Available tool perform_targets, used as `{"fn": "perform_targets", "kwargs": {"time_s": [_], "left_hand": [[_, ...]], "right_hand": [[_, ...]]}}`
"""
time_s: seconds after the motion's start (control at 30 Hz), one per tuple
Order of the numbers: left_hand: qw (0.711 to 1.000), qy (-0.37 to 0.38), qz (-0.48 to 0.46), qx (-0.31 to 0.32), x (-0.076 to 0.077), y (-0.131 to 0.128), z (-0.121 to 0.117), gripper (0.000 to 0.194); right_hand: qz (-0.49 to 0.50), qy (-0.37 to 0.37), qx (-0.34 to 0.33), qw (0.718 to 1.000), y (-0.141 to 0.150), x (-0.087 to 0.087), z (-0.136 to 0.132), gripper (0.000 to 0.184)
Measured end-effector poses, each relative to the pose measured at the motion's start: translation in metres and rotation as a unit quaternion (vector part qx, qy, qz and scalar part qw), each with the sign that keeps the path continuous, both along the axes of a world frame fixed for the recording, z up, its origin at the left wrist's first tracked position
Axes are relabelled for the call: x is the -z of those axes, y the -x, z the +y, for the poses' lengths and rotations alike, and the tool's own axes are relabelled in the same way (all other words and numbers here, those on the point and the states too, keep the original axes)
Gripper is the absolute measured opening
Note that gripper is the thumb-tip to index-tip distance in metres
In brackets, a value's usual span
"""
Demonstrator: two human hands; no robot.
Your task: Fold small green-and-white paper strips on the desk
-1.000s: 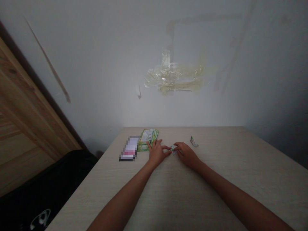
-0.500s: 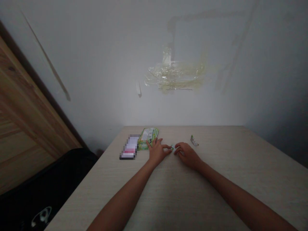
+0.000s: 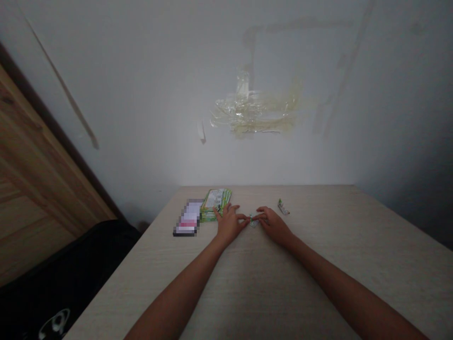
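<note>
Small printed piece sits at the table between both hands, left hand apparently pinching its left edge, right hand's fingers meeting the opposite edge, pinch or press indeterminable, presumably for opposed steadying, clear of the packet stack.

Packet stack, phone block left; tabletop open between forearms.
</note>
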State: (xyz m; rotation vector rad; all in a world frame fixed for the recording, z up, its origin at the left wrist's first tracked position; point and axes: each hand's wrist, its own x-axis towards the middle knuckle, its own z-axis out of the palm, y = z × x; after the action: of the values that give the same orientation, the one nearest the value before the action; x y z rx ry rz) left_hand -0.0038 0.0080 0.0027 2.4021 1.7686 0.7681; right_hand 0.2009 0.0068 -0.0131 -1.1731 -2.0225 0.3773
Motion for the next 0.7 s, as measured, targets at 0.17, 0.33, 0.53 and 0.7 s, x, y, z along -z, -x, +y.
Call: {"fn": "perform_targets", "kwargs": {"time_s": [0.17,0.33,0.53,0.7], "left_hand": [[1.000,0.003,-0.002,0.005,0.0012,-0.0003,0.0025,0.015],[1.000,0.004,0.000,0.009,0.0022,-0.0010,0.0057,0.013],[1.000,0.010,-0.001,0.006,0.0017,-0.0022,0.0054,0.013],[1.000,0.012,-0.017,0.013,0.0018,-0.0013,0.0044,0.013]], "right_hand": [[-0.087,-0.026,0.044,0.995,0.0041,0.0021,0.0053,0.025],[-0.134,-0.029,0.071,0.988,0.0094,-0.0001,0.0053,0.031],[-0.145,-0.013,0.070,0.987,0.0093,0.0020,0.0057,0.036],[-0.106,0.006,0.060,0.993,0.0051,0.0036,0.0058,0.050]]}}
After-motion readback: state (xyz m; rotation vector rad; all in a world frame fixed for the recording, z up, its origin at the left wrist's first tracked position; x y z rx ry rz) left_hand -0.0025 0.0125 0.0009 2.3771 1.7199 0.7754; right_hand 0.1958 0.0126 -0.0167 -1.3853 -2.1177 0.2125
